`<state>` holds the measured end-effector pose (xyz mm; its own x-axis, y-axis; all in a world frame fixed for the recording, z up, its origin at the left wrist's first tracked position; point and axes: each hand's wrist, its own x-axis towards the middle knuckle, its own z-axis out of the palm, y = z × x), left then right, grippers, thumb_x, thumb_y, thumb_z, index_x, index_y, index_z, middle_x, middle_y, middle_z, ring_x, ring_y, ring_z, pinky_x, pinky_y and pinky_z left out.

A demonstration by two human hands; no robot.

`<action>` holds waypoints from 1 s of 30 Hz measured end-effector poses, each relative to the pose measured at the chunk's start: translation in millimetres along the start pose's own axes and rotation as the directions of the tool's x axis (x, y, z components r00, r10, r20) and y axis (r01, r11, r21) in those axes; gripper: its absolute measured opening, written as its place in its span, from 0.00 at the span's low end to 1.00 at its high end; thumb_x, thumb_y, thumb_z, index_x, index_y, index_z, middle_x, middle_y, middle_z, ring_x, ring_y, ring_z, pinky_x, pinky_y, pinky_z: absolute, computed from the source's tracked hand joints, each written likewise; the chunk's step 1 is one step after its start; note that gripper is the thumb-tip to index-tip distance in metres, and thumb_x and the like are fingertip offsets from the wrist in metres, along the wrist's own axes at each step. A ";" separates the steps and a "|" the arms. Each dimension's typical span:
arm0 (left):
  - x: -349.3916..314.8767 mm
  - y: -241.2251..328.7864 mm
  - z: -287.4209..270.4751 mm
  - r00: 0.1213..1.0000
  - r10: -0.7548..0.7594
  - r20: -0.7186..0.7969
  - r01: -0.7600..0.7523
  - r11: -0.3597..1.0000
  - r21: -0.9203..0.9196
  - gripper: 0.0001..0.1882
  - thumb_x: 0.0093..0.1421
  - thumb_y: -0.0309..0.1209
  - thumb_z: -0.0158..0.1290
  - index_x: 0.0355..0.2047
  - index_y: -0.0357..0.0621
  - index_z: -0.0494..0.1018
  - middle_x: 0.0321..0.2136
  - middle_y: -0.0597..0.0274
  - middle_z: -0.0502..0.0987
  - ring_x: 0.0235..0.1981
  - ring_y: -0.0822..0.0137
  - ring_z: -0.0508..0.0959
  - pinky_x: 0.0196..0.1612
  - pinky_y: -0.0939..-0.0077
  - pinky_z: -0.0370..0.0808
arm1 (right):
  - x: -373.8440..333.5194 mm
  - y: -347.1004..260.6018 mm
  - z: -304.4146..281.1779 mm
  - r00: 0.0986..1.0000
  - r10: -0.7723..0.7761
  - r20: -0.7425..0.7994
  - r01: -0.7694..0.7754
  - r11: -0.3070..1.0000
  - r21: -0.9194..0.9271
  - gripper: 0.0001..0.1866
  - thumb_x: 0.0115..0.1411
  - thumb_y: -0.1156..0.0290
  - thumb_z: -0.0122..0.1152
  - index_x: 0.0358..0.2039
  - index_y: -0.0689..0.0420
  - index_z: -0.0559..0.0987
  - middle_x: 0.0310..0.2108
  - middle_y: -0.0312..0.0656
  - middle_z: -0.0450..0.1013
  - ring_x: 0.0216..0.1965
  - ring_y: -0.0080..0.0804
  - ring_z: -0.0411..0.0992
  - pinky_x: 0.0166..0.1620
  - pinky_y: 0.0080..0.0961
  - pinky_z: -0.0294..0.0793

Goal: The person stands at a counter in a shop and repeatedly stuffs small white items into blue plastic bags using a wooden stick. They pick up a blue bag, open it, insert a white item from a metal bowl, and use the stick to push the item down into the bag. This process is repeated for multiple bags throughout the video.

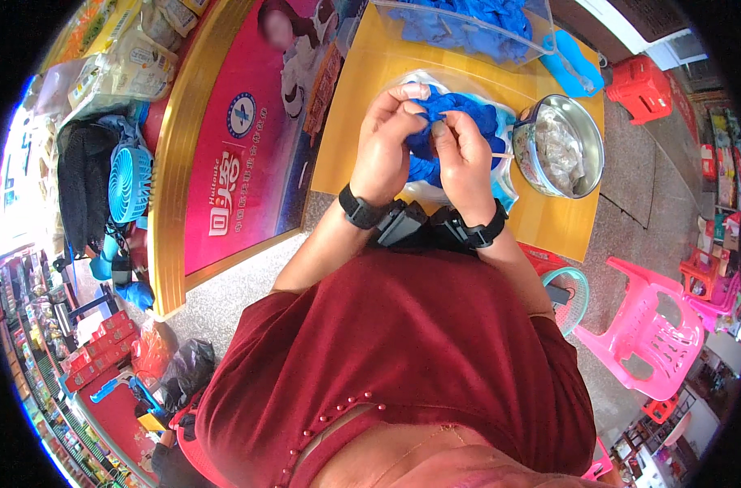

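A bunched heap of bright blue, soft cloth-like material [473, 111] lies on a white and light-blue base [505, 185] on the yellow table. Over it, my left hand [384, 150] pinches a bit of the blue material between thumb and fingers; something whitish wraps one fingertip. Close beside it, my right hand [465, 165] is closed in a pinch at the same material. A thin pale stick [502, 155] pokes out by the right hand; whether the fingers hold it is hidden. Both wrists wear black straps.
A clear bin [500, 50] of more blue material stands at the table's far side, near a light-blue holder [571, 65]. A round metal tin [594, 167] with crumpled clear plastic sits right. A pink chair [643, 325] is at right; a counter with a pink panel [248, 175] is left.
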<state>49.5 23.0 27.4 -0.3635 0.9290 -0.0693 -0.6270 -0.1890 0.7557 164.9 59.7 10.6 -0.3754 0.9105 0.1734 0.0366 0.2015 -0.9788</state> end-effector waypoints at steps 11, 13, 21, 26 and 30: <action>7.2 -32.3 -9.3 0.867 0.498 -0.028 -0.366 0.673 0.643 0.20 0.52 0.15 0.53 0.47 0.41 0.72 0.29 0.66 0.74 0.26 0.76 0.73 0.31 0.80 0.74 | -5.1 9.3 -5.3 0.994 -0.106 -0.020 0.105 0.994 -0.033 0.07 0.65 0.71 0.54 0.36 0.62 0.74 0.25 0.37 0.69 0.26 0.22 0.65 0.31 0.22 0.67; 4.2 -29.3 -8.6 0.869 0.487 0.088 -0.396 0.577 0.714 0.22 0.54 0.16 0.55 0.51 0.40 0.70 0.31 0.63 0.77 0.29 0.76 0.75 0.32 0.81 0.74 | -3.0 12.1 -8.1 0.999 -0.039 -0.028 0.041 0.998 0.050 0.07 0.66 0.70 0.53 0.36 0.61 0.73 0.24 0.34 0.66 0.26 0.19 0.62 0.30 0.20 0.65; 4.4 -14.9 -14.9 0.994 -0.103 -0.029 0.105 0.992 0.069 0.17 0.60 0.22 0.52 0.51 0.38 0.69 0.36 0.62 0.77 0.36 0.71 0.77 0.38 0.78 0.75 | 2.2 20.7 -6.5 0.990 -0.116 -0.080 0.105 0.986 -0.133 0.06 0.65 0.72 0.54 0.35 0.62 0.73 0.26 0.40 0.70 0.26 0.27 0.67 0.32 0.25 0.68; 1.3 5.7 3.6 0.947 -0.307 0.095 0.321 0.906 -0.274 0.19 0.61 0.25 0.54 0.52 0.39 0.65 0.35 0.63 0.77 0.39 0.71 0.76 0.45 0.77 0.72 | 4.9 17.1 -7.0 0.946 -0.317 -0.072 0.288 0.919 -0.268 0.04 0.62 0.75 0.57 0.36 0.61 0.74 0.29 0.46 0.72 0.30 0.34 0.73 0.34 0.28 0.71; 4.7 -16.2 -17.3 0.993 -0.121 -0.003 0.121 0.993 0.006 0.19 0.62 0.27 0.54 0.53 0.40 0.65 0.36 0.63 0.76 0.39 0.72 0.76 0.44 0.79 0.73 | 2.5 17.1 -10.6 0.964 -0.261 -0.050 0.251 0.955 -0.156 0.06 0.59 0.79 0.57 0.38 0.60 0.76 0.30 0.43 0.73 0.31 0.31 0.74 0.34 0.24 0.73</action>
<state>46.1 25.0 3.6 -0.2871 0.9440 -0.1625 -0.6622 -0.0731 0.7457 174.4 69.2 -4.6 -0.3247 0.8432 0.4285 0.0850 0.4772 -0.8747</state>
